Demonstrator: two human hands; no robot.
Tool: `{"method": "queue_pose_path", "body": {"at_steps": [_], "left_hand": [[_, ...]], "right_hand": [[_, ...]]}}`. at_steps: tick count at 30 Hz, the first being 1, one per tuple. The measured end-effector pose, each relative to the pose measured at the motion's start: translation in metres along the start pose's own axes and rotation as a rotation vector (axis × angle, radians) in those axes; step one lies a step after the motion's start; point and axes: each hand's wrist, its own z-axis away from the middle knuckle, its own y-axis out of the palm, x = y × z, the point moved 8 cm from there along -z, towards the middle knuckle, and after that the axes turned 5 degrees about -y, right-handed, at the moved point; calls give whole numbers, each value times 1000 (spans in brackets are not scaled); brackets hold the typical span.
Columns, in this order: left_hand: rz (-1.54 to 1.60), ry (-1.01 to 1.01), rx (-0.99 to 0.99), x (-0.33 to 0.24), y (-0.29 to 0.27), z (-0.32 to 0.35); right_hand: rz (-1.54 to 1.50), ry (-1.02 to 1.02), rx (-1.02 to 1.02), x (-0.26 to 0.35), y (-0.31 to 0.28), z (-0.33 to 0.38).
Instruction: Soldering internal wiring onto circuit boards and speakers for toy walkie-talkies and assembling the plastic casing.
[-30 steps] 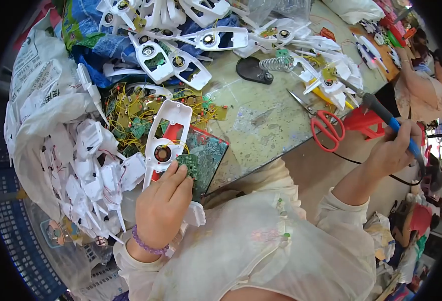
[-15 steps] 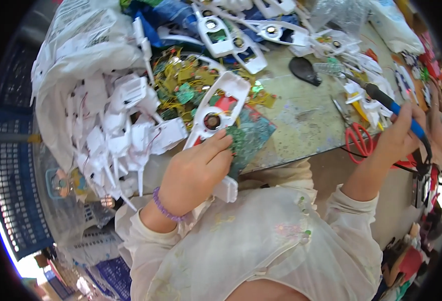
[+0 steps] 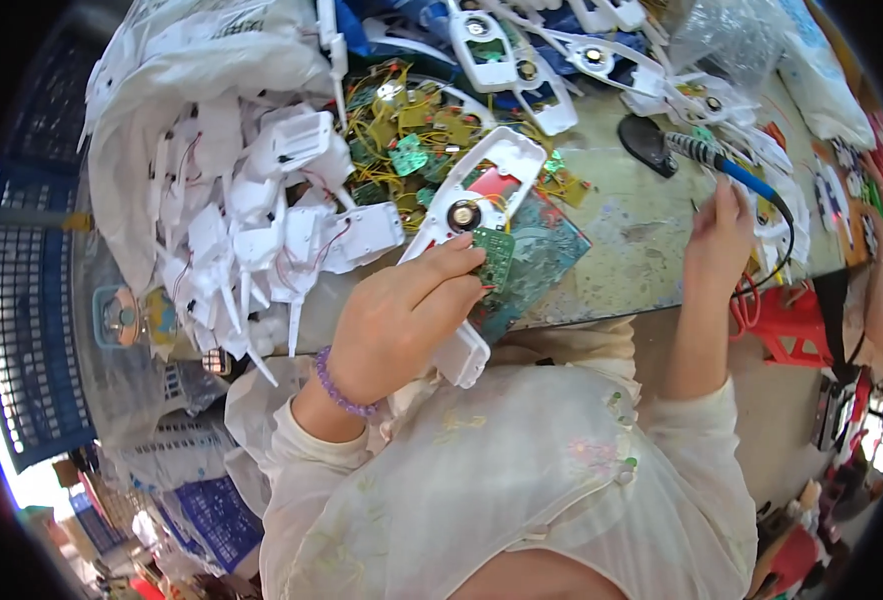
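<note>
My left hand (image 3: 396,315) grips a small green circuit board (image 3: 494,258) between thumb and fingers. Beneath that hand a long white plastic housing (image 3: 521,155) slants across the table edge, with a round speaker (image 3: 463,214) set in its frame. My right hand (image 3: 716,240) hovers over the table at the right, fingers curled; what they hold, if anything, is hidden. Just above it, the blue-handled soldering iron (image 3: 756,182) rests with its front end by the coiled holder (image 3: 691,148) on a black base (image 3: 643,145). Red scissor handles (image 3: 746,308) show below my right wrist.
An open white sack (image 3: 126,190) of white plastic parts (image 3: 291,225) stands at the left. Wired circuit boards (image 3: 406,155) are heaped behind the housing, with more white housings (image 3: 483,55) farther back. A red stool (image 3: 786,325) stands right of the table.
My right hand has let go of the soldering iron, which now lies at its holder, and has moved left. My left hand still holds the board, now more visible. The view has shifted.
</note>
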Motion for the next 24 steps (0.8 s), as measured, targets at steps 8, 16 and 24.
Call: {"method": "queue_pose_path", "body": {"at_steps": [8, 16, 24], "left_hand": [[746, -372, -244, 41, -27, 29], [1327, -444, -298, 38, -64, 71], [890, -707, -300, 42, -176, 211]], "right_hand": [[-205, 11, 261, 3, 36, 106], [-2, -138, 600, 38, 87, 125], [-96, -274, 720, 50, 78, 134]]}}
